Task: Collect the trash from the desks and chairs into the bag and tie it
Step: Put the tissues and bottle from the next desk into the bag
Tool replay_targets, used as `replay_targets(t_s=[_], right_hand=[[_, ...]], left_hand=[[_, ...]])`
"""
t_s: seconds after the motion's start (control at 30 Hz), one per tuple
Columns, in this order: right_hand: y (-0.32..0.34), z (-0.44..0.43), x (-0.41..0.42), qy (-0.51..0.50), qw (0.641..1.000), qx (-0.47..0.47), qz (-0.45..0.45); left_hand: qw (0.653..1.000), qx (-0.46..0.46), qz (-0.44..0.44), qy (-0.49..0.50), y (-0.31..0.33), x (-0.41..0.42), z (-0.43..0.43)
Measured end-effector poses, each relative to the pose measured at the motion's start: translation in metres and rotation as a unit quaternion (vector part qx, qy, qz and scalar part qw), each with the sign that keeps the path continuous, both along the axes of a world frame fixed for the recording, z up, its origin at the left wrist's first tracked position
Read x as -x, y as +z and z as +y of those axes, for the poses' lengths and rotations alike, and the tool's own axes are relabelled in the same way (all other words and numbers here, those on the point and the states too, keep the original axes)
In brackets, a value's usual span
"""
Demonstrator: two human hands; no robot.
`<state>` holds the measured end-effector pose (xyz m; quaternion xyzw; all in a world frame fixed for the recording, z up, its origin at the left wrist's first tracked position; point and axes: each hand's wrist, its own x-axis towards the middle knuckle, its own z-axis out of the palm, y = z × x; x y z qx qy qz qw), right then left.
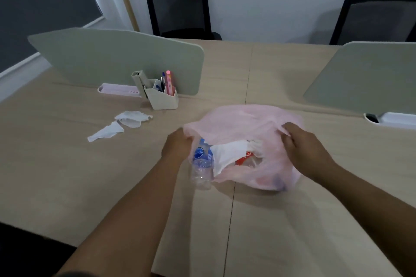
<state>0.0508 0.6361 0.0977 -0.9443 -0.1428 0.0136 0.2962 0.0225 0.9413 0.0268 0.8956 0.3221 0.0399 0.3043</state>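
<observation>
A thin pink plastic bag [243, 119] lies open on the wooden desk [67, 164]. My left hand [176, 145] grips its left rim and my right hand [304, 146] pinches its right rim, holding the mouth apart. A clear plastic bottle with a blue label [202, 162] sticks out of the mouth beside my left hand. Inside the bag are a white crumpled paper [229, 153] and a red wrapper [244, 158]. Several crumpled white tissues [119, 125] lie on the desk to the left of the bag.
A beige pen holder [163, 96] with pens and a pink-white tray [117, 90] stand before a grey-green divider [117, 58]. A second divider [369, 78] stands right, with a white object [396, 118] below it. Two black chairs [180, 11] [378, 20] face the far edge.
</observation>
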Motion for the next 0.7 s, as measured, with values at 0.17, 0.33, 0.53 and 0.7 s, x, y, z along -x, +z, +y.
replay_targets(t_s=[0.17, 0.33, 0.53, 0.7], right_hand=[[0.047, 0.022, -0.03, -0.121, 0.984, 0.011, -0.128], [0.066, 0.043, -0.048, -0.099, 0.988, 0.068, -0.1], [0.073, 0.076, -0.057, -0.105, 0.989, 0.071, -0.076], [0.07, 0.134, -0.042, -0.057, 0.997, 0.001, -0.049]], left_hand=[[0.967, 0.157, -0.185, 0.075, 0.061, -0.041, 0.053], [0.973, 0.147, -0.178, 0.003, 0.116, -0.06, 0.083], [0.975, 0.125, -0.181, 0.016, 0.126, -0.056, 0.147], [0.957, 0.23, -0.175, 0.019, 0.114, -0.032, 0.19]])
